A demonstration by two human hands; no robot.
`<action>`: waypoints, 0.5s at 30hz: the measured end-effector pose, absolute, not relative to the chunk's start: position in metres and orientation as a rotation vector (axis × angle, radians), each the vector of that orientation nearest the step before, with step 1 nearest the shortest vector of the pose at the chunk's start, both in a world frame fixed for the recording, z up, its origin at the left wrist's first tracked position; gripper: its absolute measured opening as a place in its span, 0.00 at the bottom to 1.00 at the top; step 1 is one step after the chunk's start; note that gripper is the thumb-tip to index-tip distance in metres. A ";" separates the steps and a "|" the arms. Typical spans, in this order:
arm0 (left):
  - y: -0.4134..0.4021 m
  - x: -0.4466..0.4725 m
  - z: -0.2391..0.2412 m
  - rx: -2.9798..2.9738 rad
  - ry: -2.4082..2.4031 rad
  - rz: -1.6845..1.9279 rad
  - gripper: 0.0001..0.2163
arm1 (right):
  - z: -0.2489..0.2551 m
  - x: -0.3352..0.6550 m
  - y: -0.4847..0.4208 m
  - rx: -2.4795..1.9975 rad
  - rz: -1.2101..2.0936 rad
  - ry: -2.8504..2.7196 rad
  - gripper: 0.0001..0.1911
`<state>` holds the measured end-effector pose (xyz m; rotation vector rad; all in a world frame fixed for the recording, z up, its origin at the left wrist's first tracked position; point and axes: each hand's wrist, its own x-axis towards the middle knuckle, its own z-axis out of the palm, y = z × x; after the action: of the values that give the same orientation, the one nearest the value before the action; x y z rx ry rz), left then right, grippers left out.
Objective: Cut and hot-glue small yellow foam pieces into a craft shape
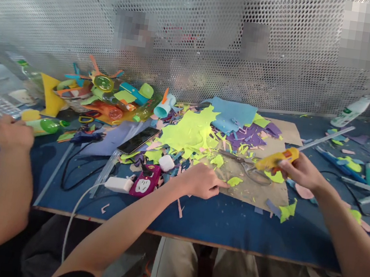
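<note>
Left hand (201, 182) empty, forefinger touching green foam scrap (234, 181) on cardboard (253, 195); right hand (300, 171) grips glue gun (276, 159) over cardboard's right edge.

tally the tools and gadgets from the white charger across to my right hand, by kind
glue gun: 1, held in the right hand
scissors: 1
phone: 1
magenta gadget: 1
white charger: 1
small white block: 1, can't tell what it is
total: 6
</note>
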<state>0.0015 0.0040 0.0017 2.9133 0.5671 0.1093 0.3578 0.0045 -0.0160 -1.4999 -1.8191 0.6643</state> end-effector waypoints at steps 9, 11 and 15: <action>0.010 0.003 0.007 2.908 1.214 0.323 0.19 | -0.015 0.374 0.023 -2.177 0.360 -1.491 0.45; 0.013 0.002 0.007 2.871 1.406 0.319 0.17 | -0.015 0.382 0.025 -2.266 0.218 -1.568 0.44; 0.016 -0.001 0.005 2.857 1.578 0.331 0.13 | -0.016 0.396 0.024 -2.243 -0.132 -1.605 0.31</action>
<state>-0.0009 0.0159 0.0046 2.8571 1.5778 0.3306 0.3957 0.0240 -0.0155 -2.2430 -1.6049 -0.1323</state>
